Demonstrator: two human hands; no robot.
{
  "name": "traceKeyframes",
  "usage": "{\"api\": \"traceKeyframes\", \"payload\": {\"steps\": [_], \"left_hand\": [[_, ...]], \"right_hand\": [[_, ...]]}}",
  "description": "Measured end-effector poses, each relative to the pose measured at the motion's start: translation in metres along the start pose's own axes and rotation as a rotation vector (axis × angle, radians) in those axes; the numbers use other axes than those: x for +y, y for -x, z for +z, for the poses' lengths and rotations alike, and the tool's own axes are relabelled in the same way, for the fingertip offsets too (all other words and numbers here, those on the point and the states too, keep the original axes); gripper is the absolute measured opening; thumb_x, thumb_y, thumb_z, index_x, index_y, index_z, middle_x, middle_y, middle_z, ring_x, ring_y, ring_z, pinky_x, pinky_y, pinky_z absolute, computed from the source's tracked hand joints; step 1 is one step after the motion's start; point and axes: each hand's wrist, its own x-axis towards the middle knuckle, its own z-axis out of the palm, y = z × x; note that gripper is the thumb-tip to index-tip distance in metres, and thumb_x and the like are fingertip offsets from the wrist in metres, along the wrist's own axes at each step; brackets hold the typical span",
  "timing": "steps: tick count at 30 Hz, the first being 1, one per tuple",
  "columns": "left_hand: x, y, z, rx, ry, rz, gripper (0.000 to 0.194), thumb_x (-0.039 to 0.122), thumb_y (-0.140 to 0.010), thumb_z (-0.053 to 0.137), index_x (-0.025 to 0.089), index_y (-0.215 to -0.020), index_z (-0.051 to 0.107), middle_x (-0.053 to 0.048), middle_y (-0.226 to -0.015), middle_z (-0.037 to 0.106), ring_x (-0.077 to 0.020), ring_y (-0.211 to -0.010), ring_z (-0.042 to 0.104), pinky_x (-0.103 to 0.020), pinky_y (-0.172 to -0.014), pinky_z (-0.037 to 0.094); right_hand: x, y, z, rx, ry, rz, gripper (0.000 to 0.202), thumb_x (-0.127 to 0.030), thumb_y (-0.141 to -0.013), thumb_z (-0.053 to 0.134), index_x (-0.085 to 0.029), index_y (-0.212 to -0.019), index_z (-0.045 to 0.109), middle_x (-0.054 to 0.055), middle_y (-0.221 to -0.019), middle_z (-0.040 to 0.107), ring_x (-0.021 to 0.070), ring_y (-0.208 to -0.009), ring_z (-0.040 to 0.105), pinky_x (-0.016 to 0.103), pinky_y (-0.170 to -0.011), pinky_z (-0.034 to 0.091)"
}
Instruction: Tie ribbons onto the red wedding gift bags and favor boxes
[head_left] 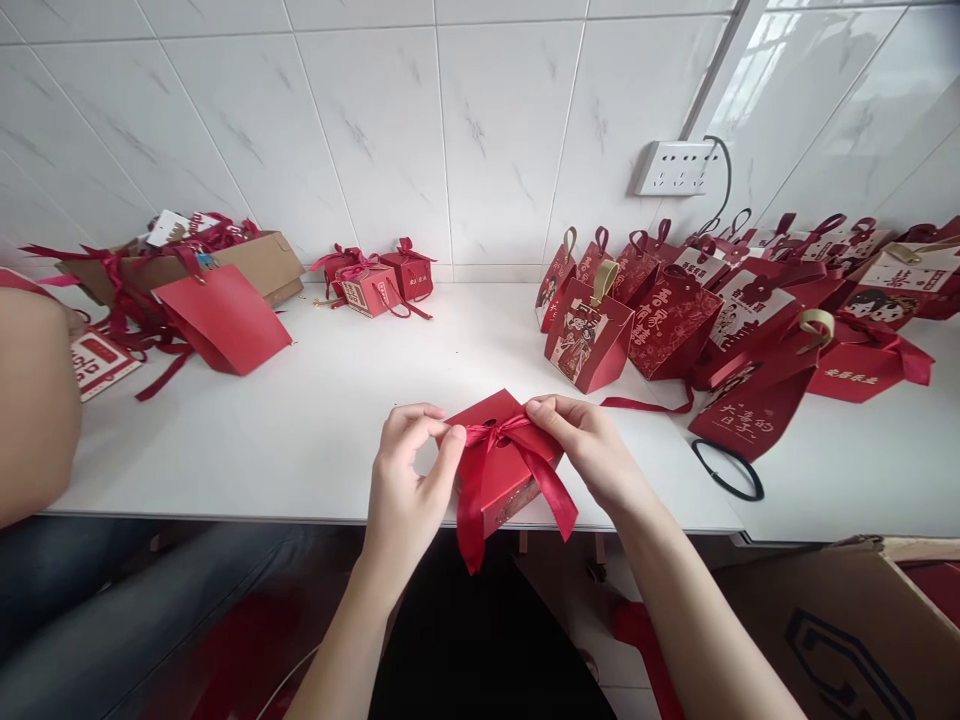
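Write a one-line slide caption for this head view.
Left hand and right hand pinch a red ribbon bow atop a red gift box on a white table.

Between the fingertips of the left hand (409, 470) and the right hand (589, 445) lies a small red matt cardboard box (499, 470), tied with a glossy dark red satin ribbon (525, 455). Under the fingers, the smooth white tabletop (315, 420) has a dull sheen. Beyond them, the polished white marbled wall tiles (390, 120) shine.

Single head view, looking forward-down, close over white table (300, 430) edge, facing tiled wall (450, 130).
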Motion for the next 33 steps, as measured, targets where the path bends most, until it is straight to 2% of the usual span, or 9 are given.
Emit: {"api": "traceKeyframes", "payload": {"steps": [7, 11, 13, 17, 20, 23, 28, 33], "left_hand": [[-0.006, 0.008, 0.010, 0.108, 0.065, -0.077, 0.021, 0.029, -0.086, 0.052, 0.020, -0.067, 0.053, -0.003, -0.095, 0.052, -0.0146, -0.095, 0.055, -0.022, -0.072, 0.045], [-0.007, 0.011, 0.017, 0.202, 0.103, -0.129, 0.025, 0.029, -0.087, 0.049, 0.019, -0.064, 0.050, -0.004, -0.100, 0.051, -0.0163, -0.101, 0.054, -0.025, -0.081, 0.045], [-0.006, 0.010, 0.017, 0.174, 0.138, -0.162, 0.026, 0.029, -0.087, 0.048, 0.019, -0.063, 0.047, -0.004, -0.102, 0.052, -0.0175, -0.103, 0.054, -0.027, -0.083, 0.045], [-0.003, 0.010, 0.010, -0.011, 0.165, -0.181, 0.023, 0.031, -0.087, 0.048, 0.020, -0.068, 0.049, -0.004, -0.105, 0.056, -0.0196, -0.104, 0.055, -0.028, -0.077, 0.047], [-0.003, 0.011, 0.003, -0.070, 0.172, -0.096, 0.011, 0.031, -0.086, 0.051, 0.022, -0.090, 0.057, -0.004, -0.111, 0.056, -0.0197, -0.108, 0.054, -0.031, -0.088, 0.047], [-0.004, 0.010, -0.003, -0.114, 0.140, -0.008, 0.023, 0.027, -0.084, 0.054, 0.026, -0.107, 0.057, -0.003, -0.117, 0.054, -0.0193, -0.116, 0.051, -0.033, -0.098, 0.043], [-0.002, 0.007, -0.012, -0.096, 0.050, -0.006, 0.010, 0.030, -0.084, 0.056, 0.025, -0.091, 0.061, -0.002, -0.114, 0.055, -0.0189, -0.116, 0.051, -0.032, -0.097, 0.042], [0.010, 0.004, -0.014, -0.095, -0.048, -0.153, 0.021, 0.042, -0.085, 0.052, 0.023, -0.080, 0.059, -0.002, -0.094, 0.059, -0.0186, -0.095, 0.056, -0.032, -0.086, 0.045]], "right_hand": [[0.002, 0.003, 0.007, 0.056, 0.004, -0.017, 0.041, -0.053, -0.077, 0.062, -0.018, -0.060, 0.049, -0.003, -0.064, 0.050, 0.0088, -0.053, 0.042, 0.024, -0.052, 0.033], [0.006, 0.005, 0.012, 0.116, -0.029, -0.050, 0.040, -0.051, -0.077, 0.062, -0.018, -0.059, 0.049, -0.002, -0.067, 0.047, 0.0091, -0.057, 0.040, 0.023, -0.052, 0.033], [0.010, 0.006, 0.012, 0.136, -0.043, -0.069, 0.039, -0.050, -0.078, 0.062, -0.018, -0.060, 0.049, -0.002, -0.069, 0.046, 0.0094, -0.058, 0.041, 0.022, -0.053, 0.034], [0.016, 0.014, 0.010, 0.128, -0.051, -0.118, 0.036, -0.049, -0.080, 0.062, -0.018, -0.066, 0.050, -0.002, -0.072, 0.048, 0.0095, -0.061, 0.045, 0.021, -0.053, 0.037], [0.017, 0.022, 0.008, 0.123, -0.030, -0.122, 0.033, -0.049, -0.082, 0.061, -0.019, -0.072, 0.053, -0.002, -0.071, 0.051, 0.0091, -0.061, 0.046, 0.020, -0.052, 0.037], [0.016, 0.026, 0.006, 0.122, 0.027, -0.138, 0.030, -0.047, -0.083, 0.060, -0.019, -0.075, 0.055, -0.002, -0.071, 0.054, 0.0086, -0.059, 0.047, 0.021, -0.053, 0.038], [0.016, 0.028, 0.004, 0.163, 0.088, -0.215, 0.024, -0.042, -0.085, 0.059, -0.020, -0.077, 0.058, -0.001, -0.076, 0.056, 0.0111, -0.067, 0.053, 0.025, -0.065, 0.044], [0.016, 0.032, 0.006, 0.179, 0.150, -0.321, 0.018, -0.037, -0.086, 0.059, -0.021, -0.078, 0.058, 0.000, -0.082, 0.057, 0.0136, -0.078, 0.056, 0.029, -0.077, 0.046]]}}
